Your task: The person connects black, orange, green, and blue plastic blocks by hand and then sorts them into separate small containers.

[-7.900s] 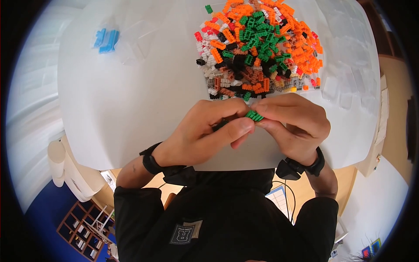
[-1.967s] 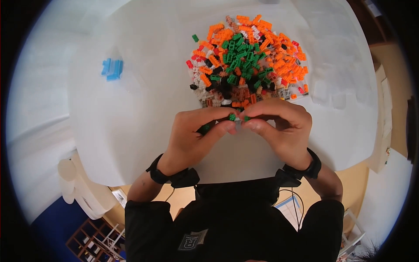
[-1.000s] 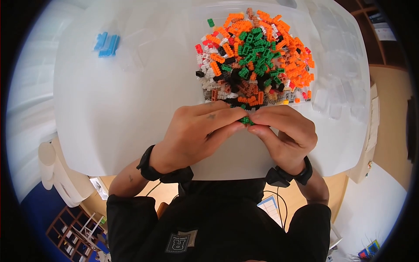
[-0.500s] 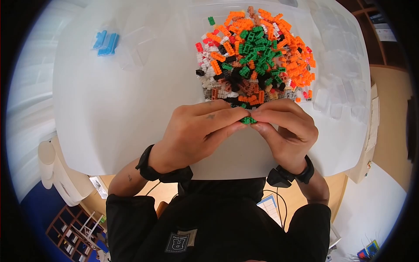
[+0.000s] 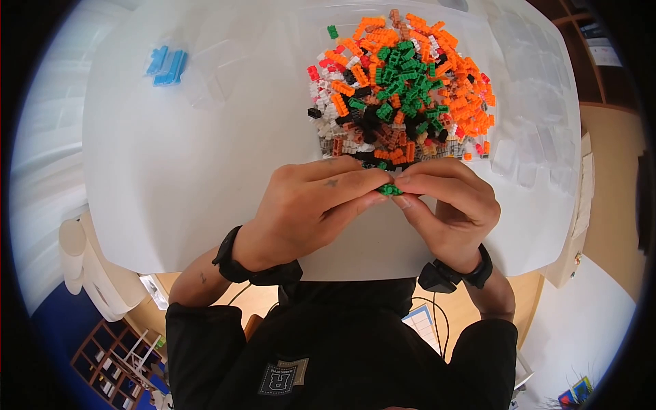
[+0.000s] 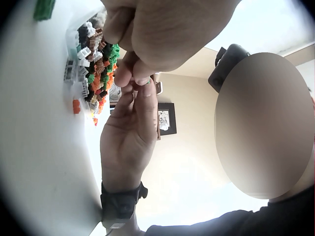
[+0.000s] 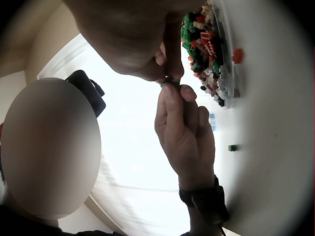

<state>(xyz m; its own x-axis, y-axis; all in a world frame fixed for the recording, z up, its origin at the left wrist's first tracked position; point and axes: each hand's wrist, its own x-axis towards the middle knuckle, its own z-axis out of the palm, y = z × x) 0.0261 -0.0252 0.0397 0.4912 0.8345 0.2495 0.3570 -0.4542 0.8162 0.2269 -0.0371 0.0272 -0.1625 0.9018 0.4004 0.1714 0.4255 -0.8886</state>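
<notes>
In front of my chest, just above the near part of the white table (image 5: 205,184), both hands meet at a small green building brick piece (image 5: 390,190). My left hand (image 5: 301,205) pinches its left side between thumb and forefinger. From the other side, the thumb and fingertips of my right hand (image 5: 454,198) pinch it too. Fingers cover most of the piece; in the right wrist view only a sliver of green brick (image 7: 170,83) shows between the fingertips. Just beyond the hands lies a big pile of small bricks (image 5: 410,78) in orange, green, white, black and brown.
The pile sits in a clear plastic tray (image 5: 307,20). Blue pieces (image 5: 167,67) lie at the far left by a clear plastic box (image 5: 212,78). Several clear plastic containers (image 5: 526,160) lie at the right. A loose green brick (image 7: 232,147) rests on the table below the hands.
Two seconds ago the fingertips were slightly apart, with a bit of green in each hand; now they meet at one green piece. Over the last second the hands have barely moved.
</notes>
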